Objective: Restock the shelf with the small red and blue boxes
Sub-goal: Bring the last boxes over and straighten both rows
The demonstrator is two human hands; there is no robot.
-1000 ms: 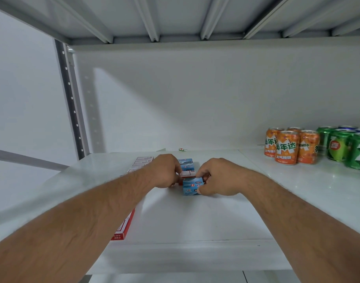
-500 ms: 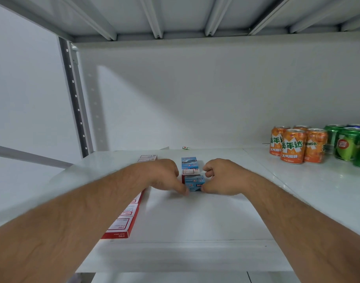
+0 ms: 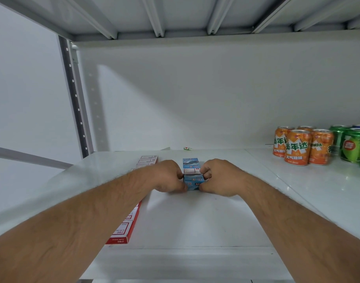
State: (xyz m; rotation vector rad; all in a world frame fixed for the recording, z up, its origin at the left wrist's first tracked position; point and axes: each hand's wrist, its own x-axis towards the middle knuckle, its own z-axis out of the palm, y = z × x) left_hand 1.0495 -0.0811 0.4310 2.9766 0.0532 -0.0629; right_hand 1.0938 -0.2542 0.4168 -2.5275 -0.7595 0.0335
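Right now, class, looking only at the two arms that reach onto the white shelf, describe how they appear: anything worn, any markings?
Both forearms are bare from the frame's lower edge to the wrists: no sleeves, gloves, watch or bands show. Fine hair covers the forearms. The left hand and right hand wear no rings that can be seen, and no tattoos or markings appear.

The orange metal drink cans (image 3: 297,147) near the shelf's right edge carry large white Chinese characters, "美年达", with smaller "大气" beneath; one beside them (image 3: 321,147) shows "INDA" (its first letters hidden). Print on the small blue and red cardboard boxes is too small to read.
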